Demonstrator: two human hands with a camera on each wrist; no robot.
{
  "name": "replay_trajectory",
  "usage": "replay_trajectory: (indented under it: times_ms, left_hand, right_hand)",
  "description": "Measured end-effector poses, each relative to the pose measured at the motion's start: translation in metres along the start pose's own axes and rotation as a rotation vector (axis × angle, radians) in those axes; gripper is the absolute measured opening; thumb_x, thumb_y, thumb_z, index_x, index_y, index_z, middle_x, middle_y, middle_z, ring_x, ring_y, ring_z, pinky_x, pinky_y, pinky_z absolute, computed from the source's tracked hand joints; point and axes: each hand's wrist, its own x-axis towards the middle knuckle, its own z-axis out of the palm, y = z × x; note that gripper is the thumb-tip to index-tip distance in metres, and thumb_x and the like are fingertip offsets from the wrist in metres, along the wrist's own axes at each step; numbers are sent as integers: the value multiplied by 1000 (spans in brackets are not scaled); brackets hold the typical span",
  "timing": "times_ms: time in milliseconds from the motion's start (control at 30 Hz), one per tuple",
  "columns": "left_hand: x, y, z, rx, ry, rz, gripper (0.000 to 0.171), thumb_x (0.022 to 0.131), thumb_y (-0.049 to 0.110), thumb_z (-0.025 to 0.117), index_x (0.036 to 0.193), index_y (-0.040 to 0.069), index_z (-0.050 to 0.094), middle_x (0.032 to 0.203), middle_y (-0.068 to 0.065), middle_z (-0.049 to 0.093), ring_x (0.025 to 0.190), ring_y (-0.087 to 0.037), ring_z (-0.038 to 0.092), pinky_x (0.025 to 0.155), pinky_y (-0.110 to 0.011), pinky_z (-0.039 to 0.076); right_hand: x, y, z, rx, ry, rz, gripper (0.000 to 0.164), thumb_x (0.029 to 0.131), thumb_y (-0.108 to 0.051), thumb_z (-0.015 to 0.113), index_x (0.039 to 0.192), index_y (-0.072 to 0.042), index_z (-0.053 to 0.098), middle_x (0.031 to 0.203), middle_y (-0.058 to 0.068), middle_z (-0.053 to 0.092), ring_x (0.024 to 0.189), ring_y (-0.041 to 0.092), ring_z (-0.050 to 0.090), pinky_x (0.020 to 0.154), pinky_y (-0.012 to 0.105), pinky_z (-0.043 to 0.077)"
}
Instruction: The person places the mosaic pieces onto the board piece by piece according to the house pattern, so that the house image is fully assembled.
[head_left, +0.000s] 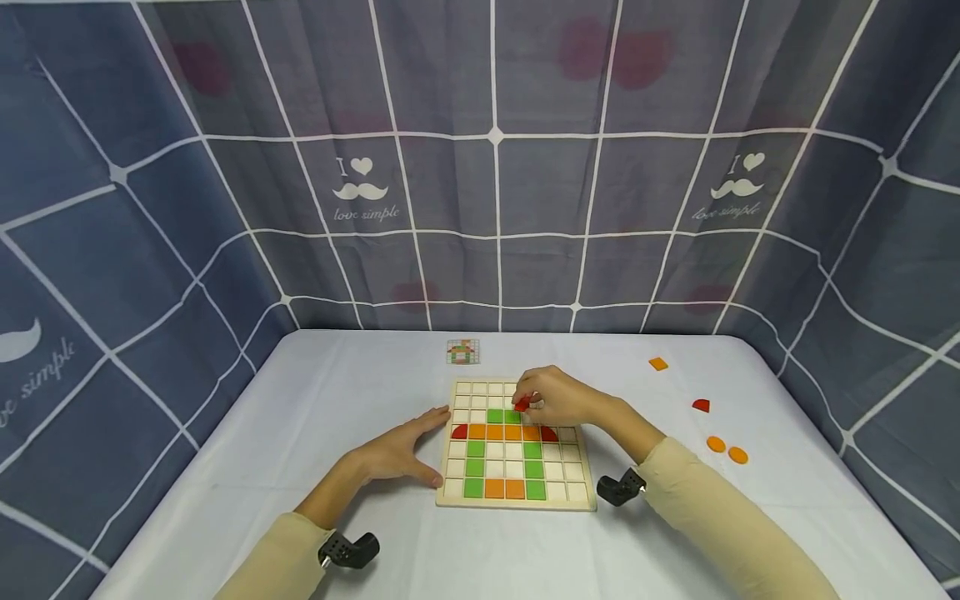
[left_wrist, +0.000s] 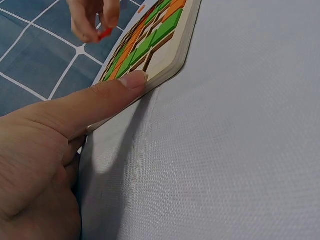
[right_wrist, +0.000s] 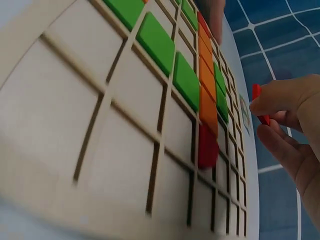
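Observation:
A wooden grid board (head_left: 517, 503) lies on the table, its squares partly filled with green tiles (right_wrist: 156, 42), orange tiles (head_left: 494, 488) and two red quarter-round tiles (head_left: 460, 432). My left hand (head_left: 386, 450) rests along the board's left edge with thumb and fingers spread straight; in the left wrist view the thumb (left_wrist: 107, 97) touches the near corner. Over the upper middle of the board, my right hand (head_left: 558, 396) pinches a small red tile (right_wrist: 258, 104) between thumb and fingertips. The right wrist view shows this tile held above the grid, mostly covered by the fingers.
Right of the board lie an orange square tile (head_left: 658, 364), a red quarter-round tile (head_left: 701, 406) and two orange round tiles (head_left: 716, 444). A small pattern card (head_left: 462, 352) lies behind the board. A checked curtain (head_left: 540, 183) surrounds the white table (head_left: 262, 433).

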Motion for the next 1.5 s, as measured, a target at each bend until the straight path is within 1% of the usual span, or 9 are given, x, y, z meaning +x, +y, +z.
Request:
replay_trajectory:
  times_ms: [167, 300, 633, 833, 967, 1067, 1200, 1300, 1500]
  left_hand:
    - [0, 0, -1, 6, 1, -2, 114, 67, 28, 98, 162, 12, 37, 170, -3, 25, 156, -32, 12, 122, -60, 11]
    - [1, -1, -1, 2, -5, -3, 114, 67, 29, 98, 162, 13, 36, 170, -2, 24, 157, -31, 11, 122, -61, 11]
    - [2, 0, 0, -26, -16, -6, 114, 68, 28, 98, 162, 13, 36, 170, -2, 23, 157, -30, 10, 122, -62, 10]
    - [3, -1, -1, -25, -15, -5, 115, 67, 29, 98, 162, 13, 36, 170, -2, 22, 157, -30, 10, 122, -63, 10]
    - [3, 0, -1, -18, -14, -7, 115, 67, 30, 98, 162, 13, 36, 170, -2, 22, 157, -31, 10, 121, -63, 10]
    - [2, 0, -2, -18, -14, -11, 115, 67, 30, 98, 162, 13, 36, 170, -2, 22, 157, -31, 10, 121, -63, 10]
    - [0, 0, -2, -14, -13, -15, 114, 68, 30, 98, 162, 14, 37, 170, -3, 23, 157, -31, 11, 121, -63, 11]
    - [0, 1, -2, -12, -14, -3, 113, 68, 29, 98, 162, 13, 37, 170, -4, 23, 156, -33, 12, 121, -63, 12]
    - [-1, 1, -1, 6, -11, 1, 114, 67, 29, 98, 162, 13, 36, 170, -3, 23, 156, -33, 13, 121, -62, 12]
  right_hand:
    - [19, -3, 14, 10, -4, -16, 23, 86, 3, 70, 106, -2, 79, 104, 2, 71, 95, 13, 67, 82, 21, 57]
    - [30, -5, 22, -8, -5, -26, 20, 87, 2, 73, 106, -3, 79, 103, 1, 71, 92, 12, 66, 81, 21, 56]
    - [48, -7, 40, -5, -57, -61, 19, 93, -4, 77, 112, -7, 80, 106, -1, 72, 98, 8, 64, 89, 23, 54]
    - [51, -8, 44, 27, -92, -36, 18, 96, -2, 72, 110, -9, 81, 112, 0, 72, 107, 11, 65, 95, 24, 52]
    - [52, -9, 45, 11, -105, -27, 20, 98, -2, 69, 112, -9, 81, 117, 1, 71, 113, 14, 64, 100, 26, 50]
    - [53, -11, 45, -6, -100, -30, 20, 98, -1, 69, 112, -9, 81, 118, 2, 70, 114, 16, 64, 102, 29, 49]
    - [53, -13, 45, -13, -84, -32, 20, 97, -1, 71, 111, -9, 81, 113, 0, 71, 110, 15, 64, 101, 31, 50]
    - [53, -13, 44, -7, -85, -33, 19, 97, -3, 70, 112, -10, 81, 110, -2, 72, 107, 12, 64, 99, 30, 50]
    - [42, -6, 35, 76, -37, -1, 20, 99, -5, 67, 116, -5, 78, 111, 0, 73, 100, 10, 66, 90, 25, 55]
